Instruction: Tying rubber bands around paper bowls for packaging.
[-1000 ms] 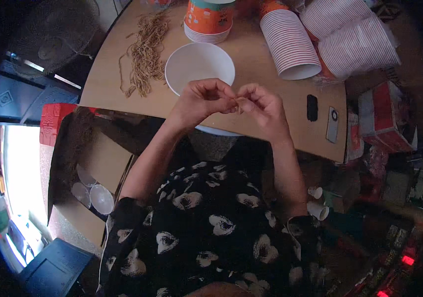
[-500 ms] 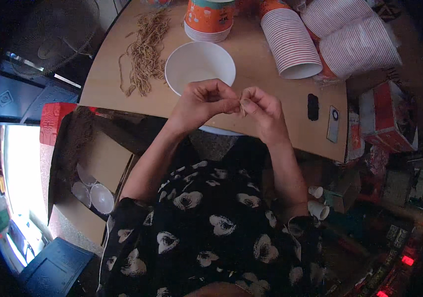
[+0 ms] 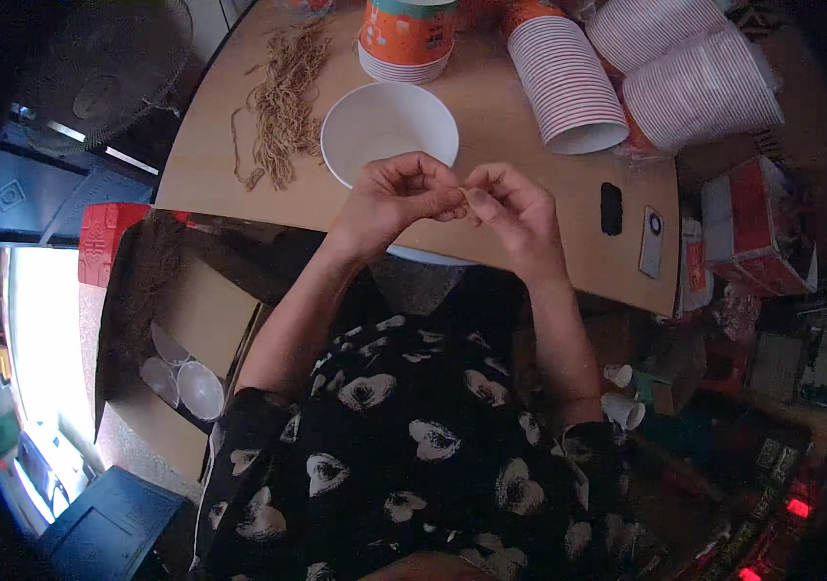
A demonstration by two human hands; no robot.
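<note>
My left hand and my right hand meet above the table's near edge, fingertips touching. Both are closed in a pinch around something small and tan, mostly hidden by the fingers, that I cannot make out. Just beyond them stands a white paper bucket, its wide mouth facing up and the left hand overlapping its near rim. To the left of the bucket lies a loose heap of tan, stringy strands.
Behind the bucket stands an orange-patterned stack of paper buckets. Nested white-rimmed buckets lie on their side at the right, beside plastic-wrapped stacks. A black phone-like object rests near the right edge. An open carton holds clear round pieces at left.
My right fingertips have shifted slightly up and left, closer against the left ones. The tan bit that hung below the fingers is now mostly hidden.
</note>
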